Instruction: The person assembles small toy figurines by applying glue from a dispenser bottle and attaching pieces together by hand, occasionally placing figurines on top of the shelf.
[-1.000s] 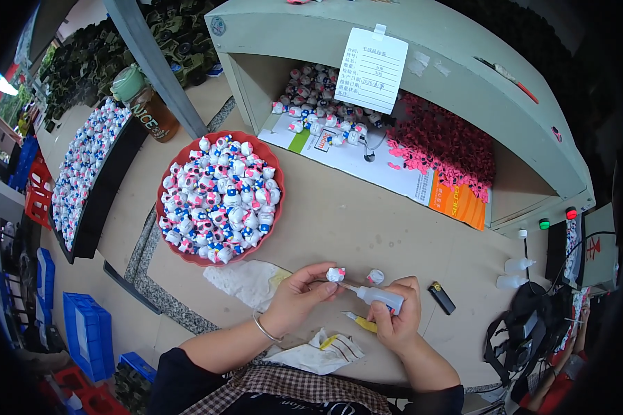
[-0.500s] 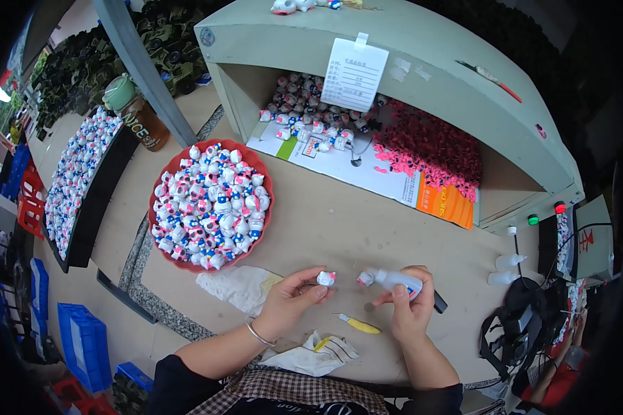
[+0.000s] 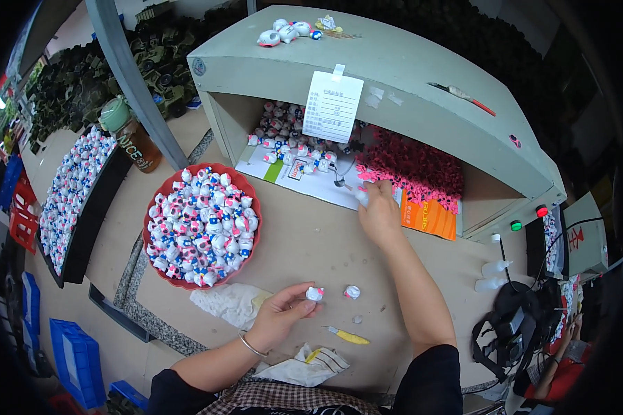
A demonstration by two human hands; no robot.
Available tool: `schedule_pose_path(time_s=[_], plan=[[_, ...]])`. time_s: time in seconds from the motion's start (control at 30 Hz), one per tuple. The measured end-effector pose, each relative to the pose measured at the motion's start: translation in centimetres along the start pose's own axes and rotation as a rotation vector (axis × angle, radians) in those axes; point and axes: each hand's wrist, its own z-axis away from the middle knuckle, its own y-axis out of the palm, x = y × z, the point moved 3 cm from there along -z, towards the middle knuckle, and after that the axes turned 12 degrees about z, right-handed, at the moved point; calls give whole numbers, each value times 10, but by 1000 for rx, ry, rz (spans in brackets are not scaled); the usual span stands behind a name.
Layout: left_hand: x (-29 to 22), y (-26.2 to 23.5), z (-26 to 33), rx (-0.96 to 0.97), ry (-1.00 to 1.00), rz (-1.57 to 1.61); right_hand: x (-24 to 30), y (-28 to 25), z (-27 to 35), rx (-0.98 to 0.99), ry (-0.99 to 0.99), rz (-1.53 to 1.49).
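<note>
"Spanning the back of the bench point(image 3: 304, 238), what is that grey-green shelf unit point(image 3: 422, 114) holding?"

"It's sheltering a heap of white figures point(image 3: 277, 121) beside a pile of loose pink pieces point(image 3: 422, 166). Judging by that pile, plenty is waiting."

"And the containers?"

"The black tray point(image 3: 93, 214) and the red bowl point(image 3: 246, 182) are brimming with white, pink and blue figures; I'm guessing those are further along."

"How are the 2 hands doing?"

"The right hand point(image 3: 379, 211) is hovering at the pink pile's edge, apparently gripping a pale bottle point(image 3: 362, 197); whether its fingers are also touching a pink piece, I cannot tell. The left hand point(image 3: 284, 311) is pinching 1 white-and-pink toy part point(image 3: 315, 294) narrowly, near the bench's front."

"Is that part finished?"

"It's looking unfinished to me, as is a second toy part point(image 3: 351, 292), which is lying just to its right."
</note>
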Motion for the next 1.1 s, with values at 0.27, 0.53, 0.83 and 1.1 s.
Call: schedule_pose_path(time_s=[0.27, 0.53, 0.83, 1.1], plan=[[-6, -3, -1, 13, -8, 35, -1, 9, 20, 241, -178, 290], [-8, -4, 2, -5, 42, -15, 14, -41, 67, 331, 163, -473], [-3, 0, 2, 41, 105, -178, 68, -54, 139, 628, 570, -1093], [-6, 3, 4, 92, 133, -209, 69, -38, 143, 680, 645, -1097]])
